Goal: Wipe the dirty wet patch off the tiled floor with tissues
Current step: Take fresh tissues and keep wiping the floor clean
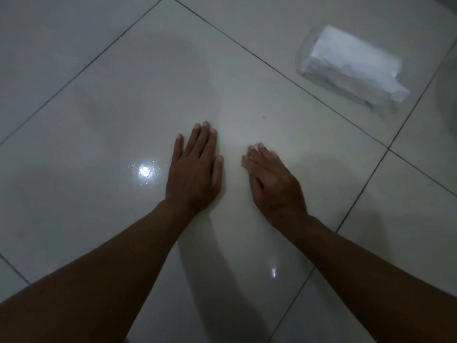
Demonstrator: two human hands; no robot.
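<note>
Two bare hands rest on the glossy pale grey tiled floor (247, 70), both on the same large square tile. The left hand (195, 169) lies palm down and flat, its fingers straight and close together, the thumb just slightly apart from them, fingertips pointing away from the person. The right hand (272, 184) sits just beside it, angled inward, its fingers straight to loosely bent and held together; the fingertips are blurred, so whether they touch the tile or hover over it cannot be told. Neither hand holds anything.

A soft white pack of tissues in clear plastic wrap (351, 70) lies on the neighbouring tile, well apart from both hands, up and to the right, with a loose sheet sticking out at its nearer end.

A dull, faintly darker smear, the wet patch (138, 95), spreads over the tile beyond and to the left of the left hand; its edges are hard to trace in the dim light. A bright round light reflection (144, 172) glints on the floor just left of the left hand.
</note>
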